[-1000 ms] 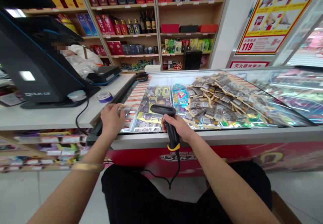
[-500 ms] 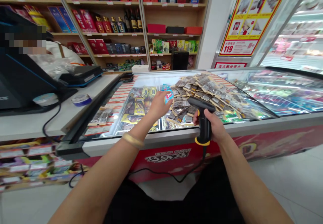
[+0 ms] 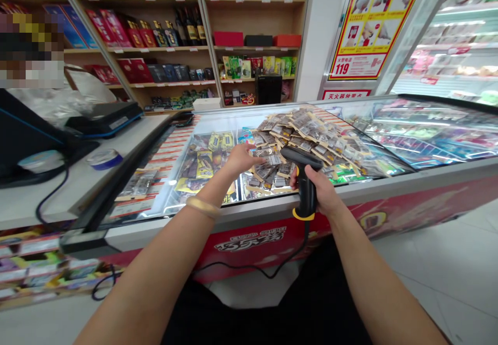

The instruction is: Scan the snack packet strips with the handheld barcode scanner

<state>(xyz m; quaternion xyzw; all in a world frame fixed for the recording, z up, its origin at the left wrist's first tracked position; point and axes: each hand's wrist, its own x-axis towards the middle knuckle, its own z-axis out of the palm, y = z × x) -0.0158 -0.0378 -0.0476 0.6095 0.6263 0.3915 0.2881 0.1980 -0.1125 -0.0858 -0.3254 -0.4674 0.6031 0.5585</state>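
My right hand (image 3: 322,192) is wrapped round the handle of a black and yellow barcode scanner (image 3: 305,187), its head tilted toward the left over the freezer's near edge. A heap of small clear-and-brown snack packets (image 3: 311,132) lies on the glass top of the chest freezer (image 3: 249,211). My left hand (image 3: 241,159), with a gold bangle (image 3: 204,207) on the wrist, reaches to the left side of this heap. Its thumb and fingers are apart beside one packet (image 3: 269,154); whether they touch it I cannot tell.
A few packets (image 3: 137,183) lie apart on the glass at left. The counter (image 3: 83,179) there holds a tape roll (image 3: 104,158), a black scale (image 3: 105,119) and a dark monitor. The scanner's cable (image 3: 249,267) hangs before the freezer. Stocked shelves (image 3: 159,49) stand behind.
The view has swung slightly to the right. My left hand has moved right relative to the heap, away from the blue wrapper behind it. The scanner stays in my right hand.
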